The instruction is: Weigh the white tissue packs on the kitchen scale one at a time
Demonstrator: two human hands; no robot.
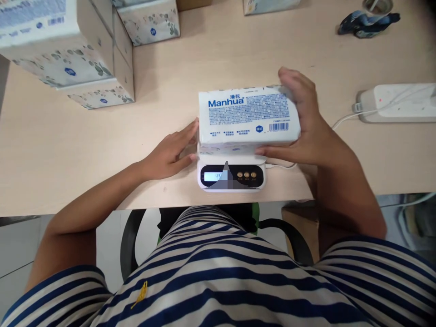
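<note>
A white pack of tissues [250, 116] with blue "Manhua" print sits on or just above a white digital kitchen scale [231, 184] near the front edge of the table. The scale's display is lit, its digits partly covered by a grey blurred patch. My right hand [304, 122] grips the pack's right end, fingers over the far corner and thumb along the near side. At the left end, my left hand [170, 154] has its fingers stretched out, the tips by the pack's edge; whether they touch it I cannot tell.
Stacked tissue packs [85, 54] stand at the far left, with another pack [150, 22] beside them and one [270, 5] at the far edge. A white power strip [398, 103] with cables lies right. Behind it sits a dark blue object [368, 25] with a cup.
</note>
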